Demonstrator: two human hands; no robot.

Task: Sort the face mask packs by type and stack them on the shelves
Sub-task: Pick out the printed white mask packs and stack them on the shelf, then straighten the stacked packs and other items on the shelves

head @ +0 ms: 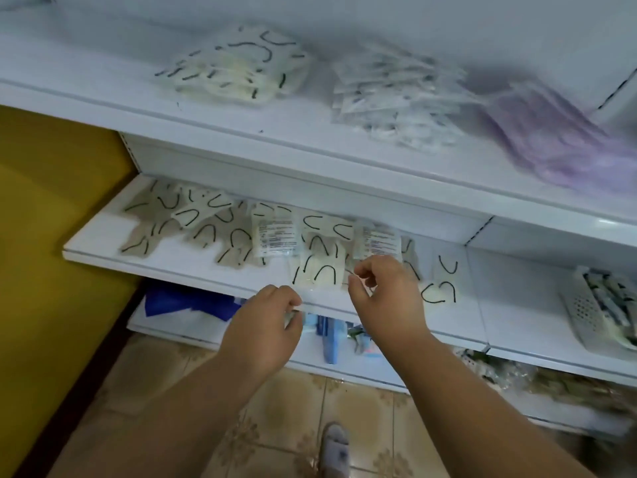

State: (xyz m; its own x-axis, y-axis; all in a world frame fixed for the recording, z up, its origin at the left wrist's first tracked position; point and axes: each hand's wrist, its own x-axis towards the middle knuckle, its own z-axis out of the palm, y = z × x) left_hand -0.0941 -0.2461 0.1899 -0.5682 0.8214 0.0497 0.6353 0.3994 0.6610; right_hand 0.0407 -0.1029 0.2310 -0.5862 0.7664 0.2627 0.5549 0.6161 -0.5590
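Both hands pinch a cream mask pack at the front of the middle shelf.

The cream mask pack, marked with black ear loops, lies near the front edge of the middle shelf; the right hand pinches its right edge between curled fingers and thumb, and the left hand pinches a clear corner at the shelf lip. More loose packs are scattered along the same shelf to the left. On the upper shelf sit a cream stack, a clear-wrapped stack and a blurred purple stack. Below, blue packs lie on the lowest shelf.
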